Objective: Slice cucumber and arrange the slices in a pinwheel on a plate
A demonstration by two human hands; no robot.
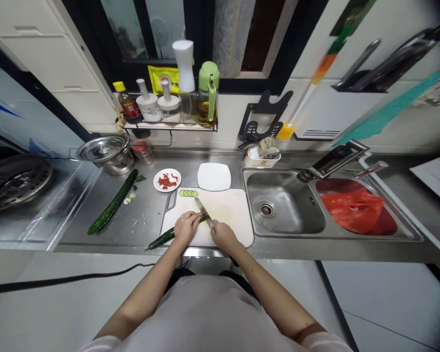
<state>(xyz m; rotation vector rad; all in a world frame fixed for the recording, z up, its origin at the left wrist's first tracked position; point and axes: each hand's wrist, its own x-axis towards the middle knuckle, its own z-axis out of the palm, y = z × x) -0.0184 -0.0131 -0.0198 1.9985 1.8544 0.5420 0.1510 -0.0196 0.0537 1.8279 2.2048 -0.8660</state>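
L hand (186,228) has its fingers pressed tight on the cuke (164,238), which lies on the white board (234,210) w/ its L end poking past the edge. R hand (224,236) has its fingers wrapped round the knife (201,206), blade at the cuke's R end. Slices (188,193) sit in a row near the board's far edge.

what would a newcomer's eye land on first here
Probably the bright red bag bunched in the right-hand sink basin. Near the middle, the right hand grips a knife over the white cutting board while the left hand holds a cucumber. Red bits on a plate near the board's far left corner also stand out.
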